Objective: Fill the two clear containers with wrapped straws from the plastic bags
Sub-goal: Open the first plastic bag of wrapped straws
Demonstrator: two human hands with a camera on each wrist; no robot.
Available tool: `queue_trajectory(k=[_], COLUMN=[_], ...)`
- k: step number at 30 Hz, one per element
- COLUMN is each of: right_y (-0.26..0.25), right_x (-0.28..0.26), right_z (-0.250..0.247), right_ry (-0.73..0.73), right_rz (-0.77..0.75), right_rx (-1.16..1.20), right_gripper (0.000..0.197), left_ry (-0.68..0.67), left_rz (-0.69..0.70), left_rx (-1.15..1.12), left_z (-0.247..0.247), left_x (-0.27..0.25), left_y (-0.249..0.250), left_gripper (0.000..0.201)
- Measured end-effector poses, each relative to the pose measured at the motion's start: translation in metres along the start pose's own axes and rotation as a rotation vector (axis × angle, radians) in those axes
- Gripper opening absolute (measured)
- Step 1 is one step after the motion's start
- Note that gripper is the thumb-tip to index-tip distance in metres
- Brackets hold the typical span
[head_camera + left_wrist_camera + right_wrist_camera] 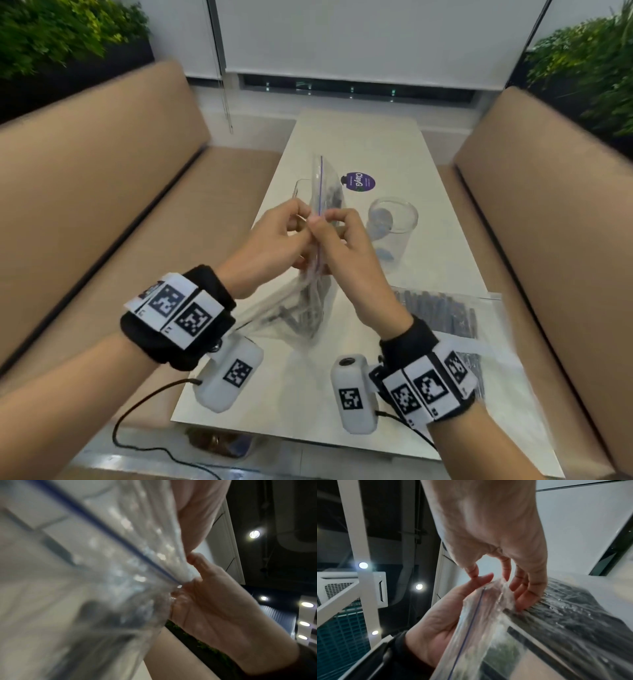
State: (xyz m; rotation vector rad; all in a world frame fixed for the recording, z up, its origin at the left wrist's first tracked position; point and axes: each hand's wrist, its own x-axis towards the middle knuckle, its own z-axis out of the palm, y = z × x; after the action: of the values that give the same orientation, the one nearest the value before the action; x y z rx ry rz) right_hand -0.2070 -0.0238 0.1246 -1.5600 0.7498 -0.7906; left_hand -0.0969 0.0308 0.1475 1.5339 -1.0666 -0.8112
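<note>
Plastic: zip bag point(320, 192) upright above table point(428, 260) centre.
Hands: left hand point(270, 246), right hand point(346, 253) both pinching sealed zip strip.
Risk: sudden parting, wrapped straws point(305, 308) spilling past clear container point(394, 222).

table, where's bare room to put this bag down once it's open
Bare table lies at the far end beyond the purple sticker, and at the near edge between the wrists. The middle is crowded: held bag, round container, and a second bag on the right.
</note>
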Motion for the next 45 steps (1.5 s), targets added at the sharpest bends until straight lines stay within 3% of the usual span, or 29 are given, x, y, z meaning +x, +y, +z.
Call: queue_trajectory(k=[6,10,13,16,20,25,28,32,35,39,41,45], right_y=[0.005,-0.001,-0.006,-0.008,-0.007,-0.021,-0.033,-0.039,-0.040,-0.043,-0.042,-0.039], right_x=[0.000,0.008,0.009,-0.001,-0.020,-0.010,0.003,0.012,0.013,0.005,0.005,0.008], right_z=[-0.005,-0.011,-0.020,-0.022,-0.015,-0.023,-0.024,-0.025,-0.025,-0.024,-0.024,-0.029], right_ry=[0.043,0.133,0.165,0.091,-0.019,0.036,0.072,0.047,0.041,0.150,0.132,0.150], right_rz=[0.036,-0.024,-0.099,-0.172,-0.239,-0.202,-0.204,-0.235,-0.278,-0.408,-0.422,-0.389], right_rx=[0.037,-0.043,-0.081,-0.125,-0.280,-0.288,-0.335,-0.348,-0.485,-0.786,-0.796,-0.673], right_gripper=[0.006,0.014,0.014,0.024,0.039,0.009,0.035,0.043,0.034,0.037,0.035,0.028], left_ry=[-0.072,-0.091,0.005,0.084,0.075,0.004,-0.064,-0.099,0.022,0.334,0.278,0.030], left_rz=[-0.042,-0.040,-0.019,-0.034,-0.021,-0.029,-0.017,-0.031,-0.020,0.281,0.318,0.385], left_rx=[-0.104,-0.030,-0.016,-0.086,-0.082,-0.118,-0.145,-0.166,-0.034,0.597,0.653,0.654], left_z=[0.002,-0.002,-0.010,-0.017,-0.018,-0.017,-0.012,-0.013,-0.007,-0.003,-0.007,-0.003], left_x=[-0.005,-0.002,0.002,0.008,0.011,0.007,0.006,0.005,0.001,0.000,-0.002,-0.011], left_y=[-0.009,0.000,0.008,0.016,0.020,0.019,0.027,0.036,0.038,0.029,0.029,0.028], left_gripper=[0.008,0.023,0.019,0.020,0.014,0.010,0.014,0.019,0.012,0.007,0.006,0.023])
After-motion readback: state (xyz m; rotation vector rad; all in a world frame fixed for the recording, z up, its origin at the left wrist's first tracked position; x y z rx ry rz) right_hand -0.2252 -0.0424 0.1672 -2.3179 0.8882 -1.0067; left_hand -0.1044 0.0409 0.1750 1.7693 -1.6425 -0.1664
